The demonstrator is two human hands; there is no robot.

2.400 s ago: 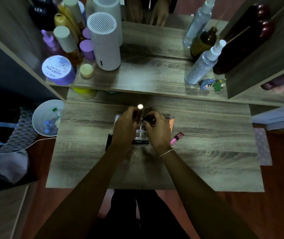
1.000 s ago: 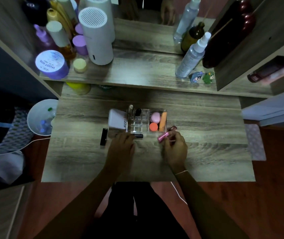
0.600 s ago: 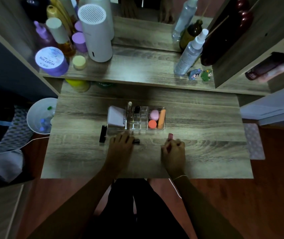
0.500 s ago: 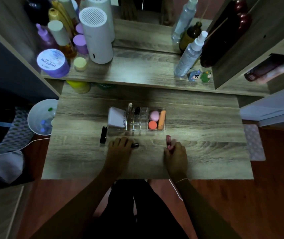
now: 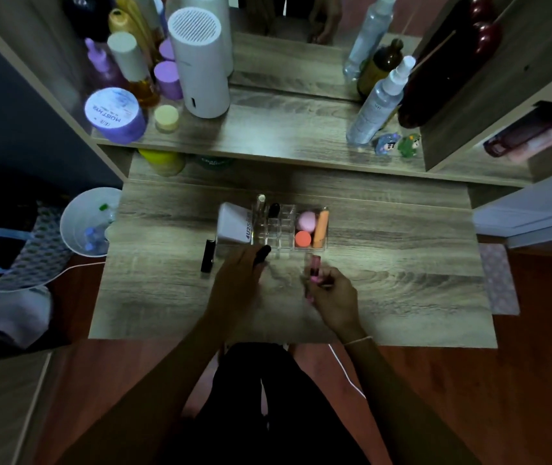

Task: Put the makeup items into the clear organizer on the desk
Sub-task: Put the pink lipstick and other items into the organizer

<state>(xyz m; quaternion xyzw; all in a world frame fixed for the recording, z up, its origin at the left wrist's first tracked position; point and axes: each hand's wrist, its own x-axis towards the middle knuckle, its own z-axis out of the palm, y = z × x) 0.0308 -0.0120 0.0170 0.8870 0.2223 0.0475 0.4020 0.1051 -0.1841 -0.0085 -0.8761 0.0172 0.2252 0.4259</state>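
The clear organizer [image 5: 279,241] stands mid-desk. It holds a white tube [image 5: 232,223], two upright sticks, a pink sponge [image 5: 307,220], an orange sponge [image 5: 303,238] and an orange stick [image 5: 321,228]. My left hand [image 5: 239,280] is closed around a black tube [image 5: 262,254] just in front of the organizer. My right hand [image 5: 333,297] grips a pink lip tube [image 5: 314,267], its tip pointing toward the organizer. A black lipstick [image 5: 208,255] lies on the desk to the left.
A raised shelf [image 5: 284,135] behind the desk carries a white cylinder [image 5: 200,62], a purple jar [image 5: 113,114], bottles, a spray bottle [image 5: 377,102] and small figurines. A white bin [image 5: 85,223] sits left of the desk. A cubby stands at the right.
My left hand has picked the black tube up off the desk and moved it toward the organizer. My right hand has lifted the pink tube and turned it upright.
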